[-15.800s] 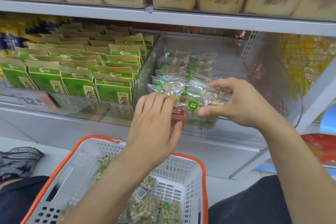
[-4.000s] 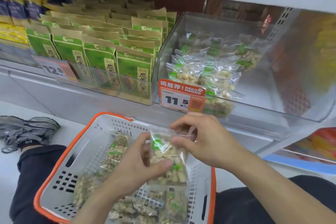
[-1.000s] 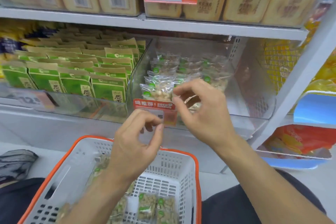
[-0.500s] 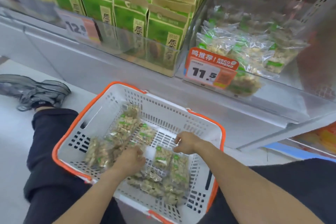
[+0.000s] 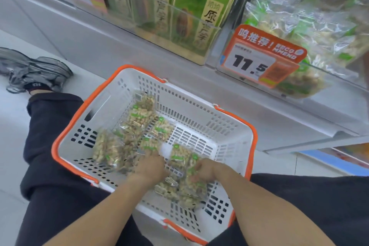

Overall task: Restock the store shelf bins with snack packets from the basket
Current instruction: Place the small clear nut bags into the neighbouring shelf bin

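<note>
Both hands are down in the white basket [image 5: 229,142] with the orange rim, reaching among the snack packets [image 5: 127,140] that lie loose on its floor. The left hand [image 5: 150,168] presses its fingers into the pile near the middle, and whether it has closed on a packet I cannot tell, since the fingertips are buried and blurred. The right hand [image 5: 205,171] curls round a clear packet of nuts [image 5: 182,156] at the near right of the basket. Up on the shelf, the clear bin [image 5: 319,78] behind the orange 11.5 price tag [image 5: 261,56] already holds packets of the same kind, with the green boxes [image 5: 199,6] in the bin to its left. To do this pick well, take each packet by an edge rather than crushing the nuts, gather a few flat in one stack, lift them clear of the basket wall, then lay them label forward behind the front row.
</note>
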Available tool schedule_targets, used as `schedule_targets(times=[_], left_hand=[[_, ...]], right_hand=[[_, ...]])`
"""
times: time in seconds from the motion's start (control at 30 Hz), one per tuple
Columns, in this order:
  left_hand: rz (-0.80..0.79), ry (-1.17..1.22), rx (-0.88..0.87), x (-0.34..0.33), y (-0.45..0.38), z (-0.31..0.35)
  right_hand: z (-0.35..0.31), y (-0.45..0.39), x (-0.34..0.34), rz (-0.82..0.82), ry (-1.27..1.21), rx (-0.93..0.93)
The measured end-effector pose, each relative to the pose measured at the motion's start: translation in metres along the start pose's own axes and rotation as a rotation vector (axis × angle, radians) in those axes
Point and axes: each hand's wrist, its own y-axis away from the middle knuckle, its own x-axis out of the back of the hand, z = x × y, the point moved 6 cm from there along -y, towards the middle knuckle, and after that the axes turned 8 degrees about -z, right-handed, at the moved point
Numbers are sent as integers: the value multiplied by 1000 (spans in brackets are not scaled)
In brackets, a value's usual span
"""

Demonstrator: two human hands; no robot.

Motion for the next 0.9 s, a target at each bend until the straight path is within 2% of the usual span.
schedule_targets(times=[0.13, 0.23, 0.33, 0.43, 0.53, 0.67, 0.8, 0.9], left_hand=[[40, 73, -95, 1, 5, -6], [96, 153, -202, -1, 13, -7], [78, 214, -254, -9, 22, -8], [58, 319, -236, -8, 27, -10], [48, 388, -124, -8, 24, -14], [-60, 313, -42, -8, 22, -3], [-111, 297, -66, -13, 26, 5], [-54, 507, -155, -11, 34, 6]], right_hand=[[-5, -3, -6, -19, 87, 26], [-9, -2, -2, -17, 42, 51], [-10, -1, 1, -34, -1, 54], [-12, 1, 7, 25, -49, 97], [-14, 4, 20, 169, -94, 155], [-21, 13, 33, 265, -188, 209], [-28, 25, 48, 305, -249, 259], [-37, 35, 47, 239, -232, 287]])
